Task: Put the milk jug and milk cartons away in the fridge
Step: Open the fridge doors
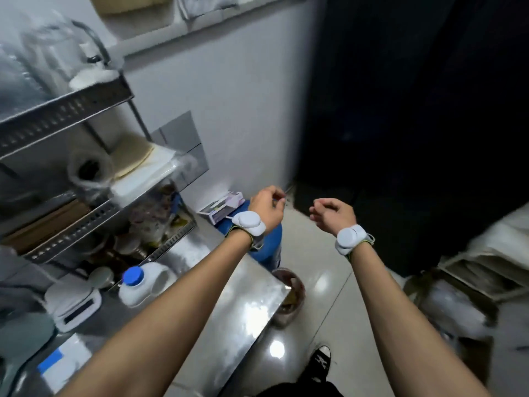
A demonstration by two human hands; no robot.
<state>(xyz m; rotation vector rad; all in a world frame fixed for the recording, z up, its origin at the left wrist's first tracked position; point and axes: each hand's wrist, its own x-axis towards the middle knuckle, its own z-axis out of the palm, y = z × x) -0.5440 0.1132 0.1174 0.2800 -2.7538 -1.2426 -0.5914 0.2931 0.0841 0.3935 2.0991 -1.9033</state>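
A white milk jug (143,285) with a blue cap stands on the steel counter (229,305) at the lower left, below my left forearm. A white carton (64,365) with a blue patch lies at the counter's near left edge. My left hand (267,206) is stretched out over the floor past the counter's end, fingers loosely curled, holding nothing. My right hand (333,212) hovers beside it, fingers also curled and empty. Both wrists carry white bands. A tall black surface (415,110) fills the right; whether it is the fridge I cannot tell.
A metal shelf rack (65,116) with wrapped goods stands at the left. A white scale (74,305) sits by the jug. A blue drum (269,247) with a box on it and a brown bucket (289,296) stand at the counter's end. Bags lie at the right.
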